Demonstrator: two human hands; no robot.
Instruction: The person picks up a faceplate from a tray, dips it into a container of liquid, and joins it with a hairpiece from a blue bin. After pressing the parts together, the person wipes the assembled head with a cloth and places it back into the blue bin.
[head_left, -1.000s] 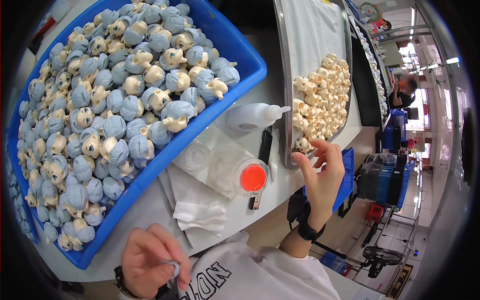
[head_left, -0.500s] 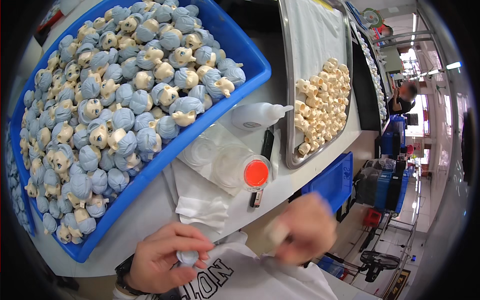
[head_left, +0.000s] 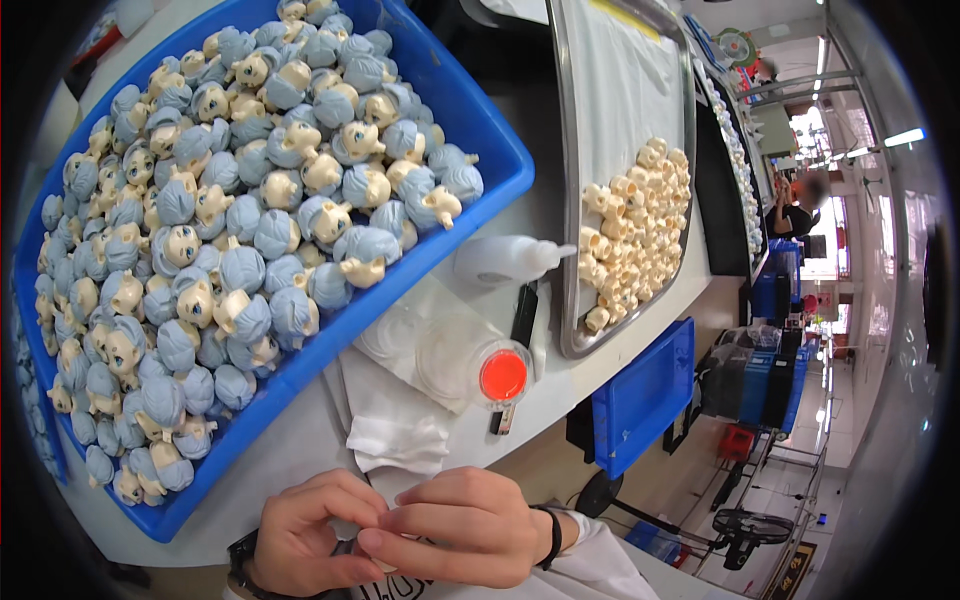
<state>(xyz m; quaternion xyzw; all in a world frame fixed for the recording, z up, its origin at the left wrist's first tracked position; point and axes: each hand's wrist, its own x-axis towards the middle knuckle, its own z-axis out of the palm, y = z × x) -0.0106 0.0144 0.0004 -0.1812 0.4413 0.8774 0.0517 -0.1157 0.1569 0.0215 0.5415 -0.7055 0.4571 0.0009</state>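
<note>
Both hands meet at the near edge of the white surface [head_left: 300, 440], fingertips pressed together. The left hand [head_left: 305, 535] and right hand [head_left: 465, 525] pinch a small piece between them, mostly hidden by the fingers. Just beyond lie a folded white cloth [head_left: 395, 430], a red-filled dish [head_left: 503, 375] and a blue bin [head_left: 480, 120] of doll heads [head_left: 250, 200].

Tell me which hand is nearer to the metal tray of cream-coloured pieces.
Right. The right hand sits at the bottom centre, on the tray's side of the body. The left hand touches it fingertip to fingertip but lies further left, so it is further from the metal tray, which is at upper right.
</note>
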